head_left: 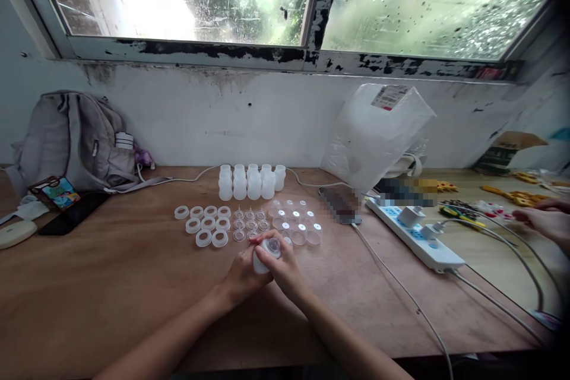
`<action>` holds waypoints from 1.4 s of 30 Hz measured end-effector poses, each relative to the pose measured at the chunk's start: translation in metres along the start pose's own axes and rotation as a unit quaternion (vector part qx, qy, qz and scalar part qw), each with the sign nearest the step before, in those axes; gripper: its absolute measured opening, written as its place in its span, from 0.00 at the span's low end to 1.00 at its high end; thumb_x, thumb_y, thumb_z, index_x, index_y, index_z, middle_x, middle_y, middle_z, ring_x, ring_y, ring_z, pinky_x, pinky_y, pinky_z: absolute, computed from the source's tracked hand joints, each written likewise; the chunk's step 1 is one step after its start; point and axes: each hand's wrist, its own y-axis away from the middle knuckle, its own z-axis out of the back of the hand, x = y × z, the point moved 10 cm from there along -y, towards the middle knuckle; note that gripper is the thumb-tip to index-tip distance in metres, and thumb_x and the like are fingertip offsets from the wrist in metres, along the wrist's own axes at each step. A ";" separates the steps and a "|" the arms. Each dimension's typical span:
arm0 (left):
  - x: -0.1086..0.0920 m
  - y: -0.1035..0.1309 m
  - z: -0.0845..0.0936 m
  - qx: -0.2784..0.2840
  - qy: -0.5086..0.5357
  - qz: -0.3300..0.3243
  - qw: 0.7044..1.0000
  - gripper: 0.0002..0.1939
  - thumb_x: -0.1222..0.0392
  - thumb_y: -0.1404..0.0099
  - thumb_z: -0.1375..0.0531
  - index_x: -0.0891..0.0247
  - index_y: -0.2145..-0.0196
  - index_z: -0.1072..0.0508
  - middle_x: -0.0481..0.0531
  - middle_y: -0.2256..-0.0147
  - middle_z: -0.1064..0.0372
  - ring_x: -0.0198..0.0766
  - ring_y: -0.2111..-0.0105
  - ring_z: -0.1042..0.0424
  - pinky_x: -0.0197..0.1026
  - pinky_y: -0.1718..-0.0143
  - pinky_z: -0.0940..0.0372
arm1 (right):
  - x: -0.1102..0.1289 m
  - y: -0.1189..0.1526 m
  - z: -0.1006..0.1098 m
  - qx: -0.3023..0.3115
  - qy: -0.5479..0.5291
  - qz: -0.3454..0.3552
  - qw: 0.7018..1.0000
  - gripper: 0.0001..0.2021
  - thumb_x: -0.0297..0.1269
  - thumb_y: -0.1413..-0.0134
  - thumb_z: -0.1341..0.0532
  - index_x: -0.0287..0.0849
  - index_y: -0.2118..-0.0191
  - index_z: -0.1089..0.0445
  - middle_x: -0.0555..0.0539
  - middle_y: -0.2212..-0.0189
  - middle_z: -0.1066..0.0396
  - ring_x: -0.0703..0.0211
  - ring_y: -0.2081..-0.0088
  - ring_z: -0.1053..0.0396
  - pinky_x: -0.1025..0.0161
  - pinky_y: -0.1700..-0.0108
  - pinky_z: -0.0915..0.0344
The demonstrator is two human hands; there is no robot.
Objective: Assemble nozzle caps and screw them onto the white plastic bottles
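Near the table's middle, my left hand [244, 273] is wrapped round a small whitish bottle [261, 266] with a clear nipple-shaped top. My right hand [285, 264] closes on the upper part of the same bottle, its fingers at the rim. Just beyond my hands lie rows of white rings [208, 223], clear nipple-shaped pieces [252, 226] and clear round caps [297, 237]. Behind them, several frosted bottles [253, 184] stand upright in rows, without tops.
A power strip [418, 237] with plugs and cables lies at the right, beside a phone [341, 205]. A plastic bag [374, 130] leans on the wall. At left are a backpack [80, 136] and a black phone [73, 214]. Another person's hand [541, 219] is at far right.
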 end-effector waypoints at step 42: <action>0.013 -0.011 0.020 0.010 -0.014 -0.016 1.000 0.27 0.56 0.52 0.39 0.58 0.54 0.42 0.52 0.58 0.35 0.43 0.60 0.33 0.43 0.60 0.39 | 0.018 -0.029 0.059 -0.070 0.107 0.001 0.992 0.14 0.44 0.54 0.42 0.41 0.62 0.34 0.47 0.70 0.33 0.62 0.72 0.35 0.65 0.75 0.34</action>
